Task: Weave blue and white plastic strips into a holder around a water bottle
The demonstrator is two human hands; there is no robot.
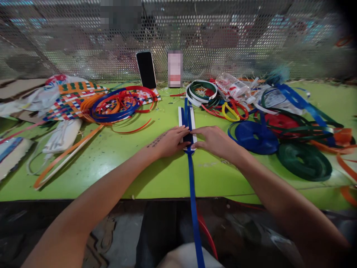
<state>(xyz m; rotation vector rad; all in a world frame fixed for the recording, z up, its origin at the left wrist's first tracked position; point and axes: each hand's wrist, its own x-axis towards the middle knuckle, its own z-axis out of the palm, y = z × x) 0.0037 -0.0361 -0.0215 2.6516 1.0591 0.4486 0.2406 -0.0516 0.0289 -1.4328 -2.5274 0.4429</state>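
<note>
At the middle of the table, blue plastic straps lie side by side with a white strap (194,121) at each edge. A long blue strap (192,190) runs from them over the table's front edge. My left hand (173,140) grips this small bundle from the left, its fingers across the top and its thumb near the lower end. From the right, my right hand (214,140) holds the same bundle, index finger at the upper part and thumb below. The fingers partly cover the crossing of the straps.
Left lie coiled straps (114,108), a woven multicoloured piece (69,102) and a white power strip (63,136). Two phones (146,70) lean against the perforated metal screen (117,48). Right are a blue strap roll (255,137), a green roll (305,162) and a plastic bottle (232,88).
</note>
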